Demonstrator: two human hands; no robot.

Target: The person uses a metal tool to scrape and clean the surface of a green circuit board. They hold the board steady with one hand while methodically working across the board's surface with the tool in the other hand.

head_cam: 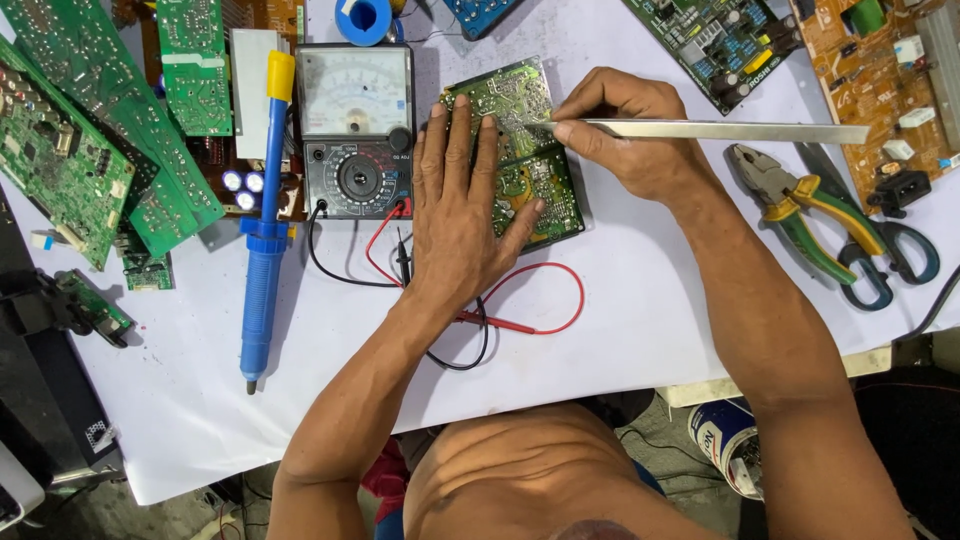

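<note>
My left hand (458, 215) lies flat, fingers spread and released, pressing down on a small green circuit board (520, 150) that sits near the middle of the white worktop (640, 310), toward its far edge. My palm covers the board's left part and my thumb crosses its near corner. My right hand (625, 135) comes in from the right and pinches the end of a long flat metal strip (720, 130) between thumb and forefinger, fingers clenched around it. The strip runs level to the right, and its near tip touches the board's upper surface just beside my left fingertips.

Just left of the board, touching my left hand's edge, stands an analog multimeter (357, 130) with a pale dial face and a round selector knob. Its red lead (545, 300) and black lead (455, 350) loop over the worktop under my left wrist. Left of the meter lies a blue desoldering pump (265, 230) with a yellow top, pointing toward the near edge. Larger green circuit boards (90, 130) pile up at the far-left corner. A blue solder spool (362, 20) sits at the far edge behind the meter.

To the right, well apart from the board, lie pliers (795, 215) with green and yellow handles, and scissors (895, 250) with blue handles just beside them. An orange-brown circuit board (880, 70) fills the far-right corner.
</note>
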